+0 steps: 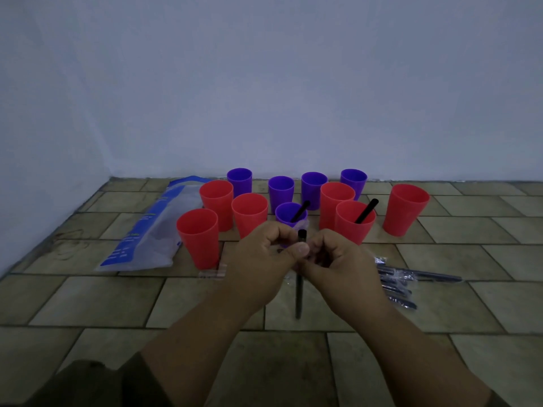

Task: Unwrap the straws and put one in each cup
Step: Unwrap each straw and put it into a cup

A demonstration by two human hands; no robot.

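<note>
Tiled floor [88, 301], brick-pattern, dim light; plain wall [264, 83] behind.

Clear plastic bag [152, 230] with blue print lies flat at left, its far end beside the leftmost red cups.

Cups stand upright in a loose cluster near the wall. Six red: nearest-left red cup [198, 237], two more behind it [216, 204] [249, 214], one right of centre [335, 201], one in front of that [354, 221], and one apart at far right [407, 210]. Five purple: four in the back row [239, 181] [281, 189] [313, 188] [353, 180], and a front purple cup [291, 214] partly hidden behind the hands.

Two cups already hold a black straw, each leaning right: the front purple cup's straw [301, 210] and the straw [366, 210] in the red cup at right of centre front. Other cups look empty as far as visible.

Left hand [261, 265] and right hand [338, 268] meet at centre, both curled tight, thumbs and forefingers pinched on one black straw [299, 295] held upright; its top pokes above the fingers, its lower end hangs down toward the floor. Thin clear wrapper seems bunched at the fingers; hard to tell.

Pile of wrapped straws [402, 286] on the floor, just right of the right hand.

Small scrap of clear wrapper [211, 273] on the floor by the base of the nearest-left red cup.
</note>
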